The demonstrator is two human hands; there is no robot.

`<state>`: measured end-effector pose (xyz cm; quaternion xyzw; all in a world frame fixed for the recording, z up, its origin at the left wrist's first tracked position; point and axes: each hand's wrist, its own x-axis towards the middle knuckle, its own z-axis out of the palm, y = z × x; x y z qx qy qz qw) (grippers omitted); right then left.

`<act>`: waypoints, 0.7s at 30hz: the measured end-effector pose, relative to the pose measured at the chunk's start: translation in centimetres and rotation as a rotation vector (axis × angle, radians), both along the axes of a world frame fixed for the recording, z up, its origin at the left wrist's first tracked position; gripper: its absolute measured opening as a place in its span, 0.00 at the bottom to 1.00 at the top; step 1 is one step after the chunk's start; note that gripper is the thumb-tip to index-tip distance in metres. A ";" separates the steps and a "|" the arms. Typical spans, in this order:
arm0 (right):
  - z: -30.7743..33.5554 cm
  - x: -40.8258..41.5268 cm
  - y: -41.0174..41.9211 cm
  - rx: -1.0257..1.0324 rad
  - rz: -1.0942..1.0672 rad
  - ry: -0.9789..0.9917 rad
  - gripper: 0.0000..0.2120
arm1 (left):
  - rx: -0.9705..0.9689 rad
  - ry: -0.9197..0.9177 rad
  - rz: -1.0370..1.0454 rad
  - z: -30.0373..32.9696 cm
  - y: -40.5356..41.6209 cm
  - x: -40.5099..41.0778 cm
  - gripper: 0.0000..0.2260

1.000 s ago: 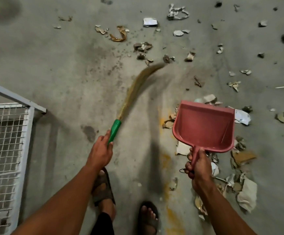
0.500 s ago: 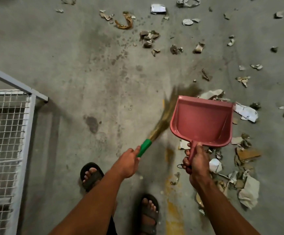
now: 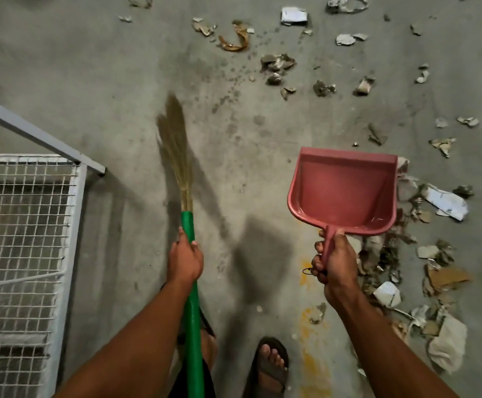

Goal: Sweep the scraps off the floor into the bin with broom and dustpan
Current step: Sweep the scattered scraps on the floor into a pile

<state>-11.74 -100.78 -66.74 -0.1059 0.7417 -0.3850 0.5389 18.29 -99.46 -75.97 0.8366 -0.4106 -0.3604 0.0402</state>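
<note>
A single head-worn view looks steeply down and forward at the concrete floor, close over both forearms (wide-angle, edges bowed). Beyond the fingers lies scattered debris; a wire-mesh frame sits off to their left.

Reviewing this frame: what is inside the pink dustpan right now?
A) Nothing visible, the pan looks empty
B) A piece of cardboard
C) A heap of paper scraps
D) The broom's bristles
A: the pink dustpan, held by its handle in the right hand, shows a bare inner surface, while the paper and cardboard scraps lie on the floor beside it.
</note>
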 end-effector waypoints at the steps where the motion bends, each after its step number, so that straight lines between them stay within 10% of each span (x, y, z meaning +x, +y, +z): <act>1: -0.3 0.8 -0.2 0.002 0.006 0.002 0.19 | 0.042 -0.007 -0.042 -0.3 -0.2 0.3 0.28; 13: -1.1 10.3 -5.9 0.051 0.021 0.031 0.17 | -0.050 0.373 -0.641 -0.1 -6.3 2.5 0.27; 21: 2.8 18.3 -15.9 -0.058 0.052 -0.017 0.19 | -0.265 0.328 -0.130 4.1 -16.9 14.5 0.28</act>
